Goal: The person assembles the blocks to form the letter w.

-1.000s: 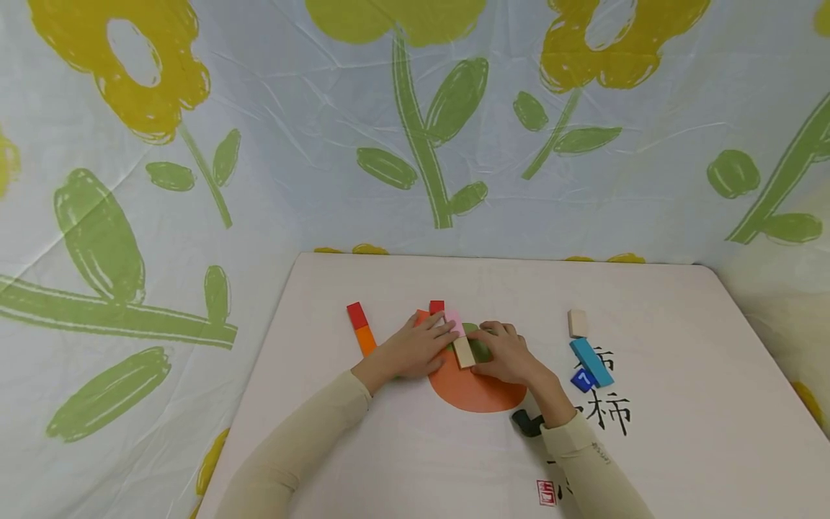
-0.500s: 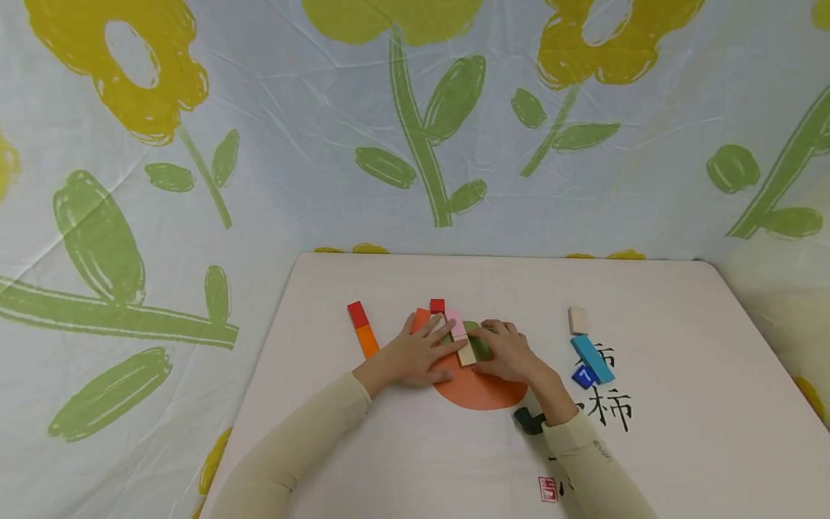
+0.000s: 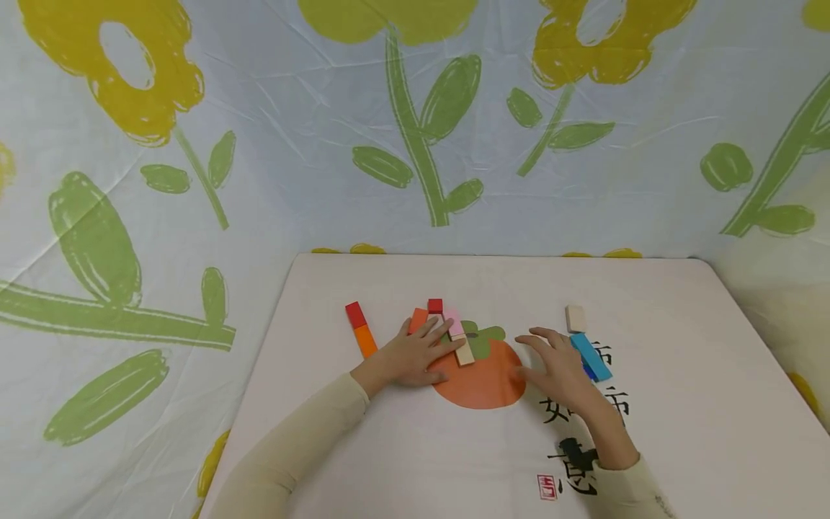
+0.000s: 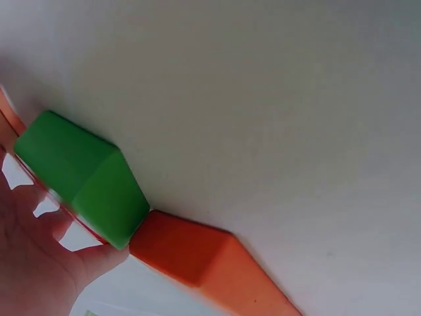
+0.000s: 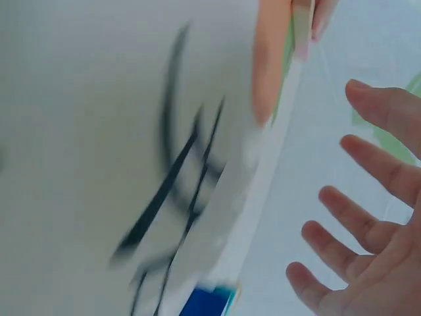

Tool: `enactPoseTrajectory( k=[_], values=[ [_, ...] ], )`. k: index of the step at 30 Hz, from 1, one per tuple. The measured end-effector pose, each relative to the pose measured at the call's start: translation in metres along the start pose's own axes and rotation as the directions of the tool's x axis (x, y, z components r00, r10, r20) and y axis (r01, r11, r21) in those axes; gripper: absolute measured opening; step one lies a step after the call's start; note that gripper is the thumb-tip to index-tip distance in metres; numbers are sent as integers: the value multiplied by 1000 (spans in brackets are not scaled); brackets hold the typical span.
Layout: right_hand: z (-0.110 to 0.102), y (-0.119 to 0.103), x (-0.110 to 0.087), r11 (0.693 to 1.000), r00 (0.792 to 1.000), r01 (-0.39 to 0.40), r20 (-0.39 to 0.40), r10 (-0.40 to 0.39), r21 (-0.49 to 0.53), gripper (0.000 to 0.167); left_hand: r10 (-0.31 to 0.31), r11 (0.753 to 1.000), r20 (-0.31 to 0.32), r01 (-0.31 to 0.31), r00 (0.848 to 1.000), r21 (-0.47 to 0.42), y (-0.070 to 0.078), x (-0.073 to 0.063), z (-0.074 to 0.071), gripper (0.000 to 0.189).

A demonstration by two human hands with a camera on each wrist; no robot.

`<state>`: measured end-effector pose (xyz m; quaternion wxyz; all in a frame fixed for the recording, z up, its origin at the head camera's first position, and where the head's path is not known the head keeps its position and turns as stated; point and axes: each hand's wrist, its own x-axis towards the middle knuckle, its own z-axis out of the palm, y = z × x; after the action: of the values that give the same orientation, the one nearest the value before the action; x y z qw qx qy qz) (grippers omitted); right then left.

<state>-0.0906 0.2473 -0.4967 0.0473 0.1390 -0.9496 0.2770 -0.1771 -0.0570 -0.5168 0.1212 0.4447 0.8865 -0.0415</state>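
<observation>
One green block, left-wrist view only

Head view from above, forward and down; wrist views close, low; pale tabletop in all.

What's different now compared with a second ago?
The right hand has moved away from the pink block to the person's right, toward the light-blue block, its fingers spread and holding nothing. The left hand stayed by the pink block, and both blocks look unmoved.

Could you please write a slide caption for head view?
Left hand over a pink block and a pale block, empty right hand apart from them.
</observation>
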Motion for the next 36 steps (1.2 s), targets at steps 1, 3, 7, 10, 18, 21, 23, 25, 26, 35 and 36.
enactPoseTrajectory(
  k=[1,3,7,10,18,21,23,25,26,35,36],
  values=[
    [-3,4,-5,1000,1000,14,-22,-14,-1,48,1,1000,-1,-1,1000,-4,0,0,0,74],
    [-10,14,-15,999,998,38,-56,-38,-6,47,-1,1000,0,1,1000,-9,1,0,0,74],
    [-26,33,-32,1000,998,9,-56,-9,-11,49,-6,1000,7,6,1000,-11,1,1,2,73],
    [-38,45,-41,997,997,-78,-5,78,-23,52,-6,1000,10,7,1000,-10,-1,2,4,73],
    [-53,64,-50,984,978,-171,116,176,-51,56,-6,1000,10,6,1000,1,-1,3,6,73],
    [-53,67,-51,986,979,-159,123,165,-57,55,-4,1000,6,4,1000,3,0,4,5,73],
    [-52,70,-51,987,979,-152,129,158,-55,54,-2,1000,3,2,1000,1,0,3,4,73],
    [-51,71,-50,988,979,-148,133,153,-50,53,-1,1000,1,1,1000,-2,-1,3,4,73],
    [-51,72,-50,988,979,-146,134,151,-46,52,0,1000,0,0,1000,-4,-1,3,4,72],
    [-47,73,-45,982,972,-186,142,189,-32,41,6,999,-5,-6,1000,-31,-2,3,5,73],
    [-46,73,-45,980,970,-195,143,198,-33,40,5,999,-5,-5,1000,-33,-2,3,6,73]
  ],
)
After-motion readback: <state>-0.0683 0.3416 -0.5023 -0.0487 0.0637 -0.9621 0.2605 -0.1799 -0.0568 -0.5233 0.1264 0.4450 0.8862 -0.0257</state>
